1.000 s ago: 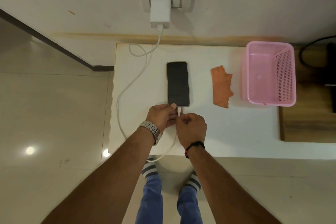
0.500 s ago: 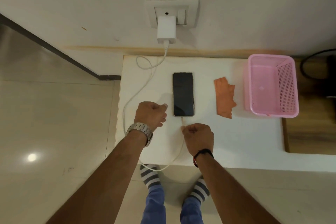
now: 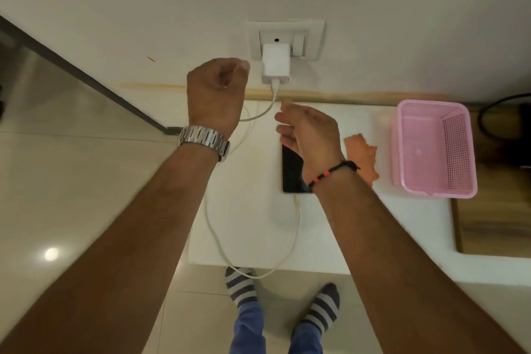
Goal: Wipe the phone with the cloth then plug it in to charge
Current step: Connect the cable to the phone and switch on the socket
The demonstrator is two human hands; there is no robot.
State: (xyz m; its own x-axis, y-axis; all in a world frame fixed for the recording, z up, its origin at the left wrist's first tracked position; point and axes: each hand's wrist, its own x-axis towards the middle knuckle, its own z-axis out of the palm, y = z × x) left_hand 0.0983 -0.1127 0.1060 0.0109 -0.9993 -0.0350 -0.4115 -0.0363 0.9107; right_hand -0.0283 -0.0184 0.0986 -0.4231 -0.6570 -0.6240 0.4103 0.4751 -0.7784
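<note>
The black phone [image 3: 291,171] lies face up on the white table [image 3: 359,224], its upper part hidden by my right hand. A white cable [image 3: 293,241] runs from the phone's near end, loops over the table's front edge and climbs to the white charger [image 3: 275,64] in the wall socket [image 3: 310,43]. The orange cloth [image 3: 362,156] lies right of the phone. My left hand [image 3: 215,92] is raised beside the charger, fingers curled, holding nothing. My right hand [image 3: 309,135] hovers above the phone with relaxed fingers, empty.
A pink plastic basket [image 3: 436,149] stands at the table's right end. A wooden surface [image 3: 494,218] and a dark cable [image 3: 494,112] lie beyond it. My striped socks [image 3: 241,287] stand on the tiled floor below the table edge.
Both hands let go of the cable plug and phone, then rose from the table's front toward the wall socket. The plug now sits in the phone.
</note>
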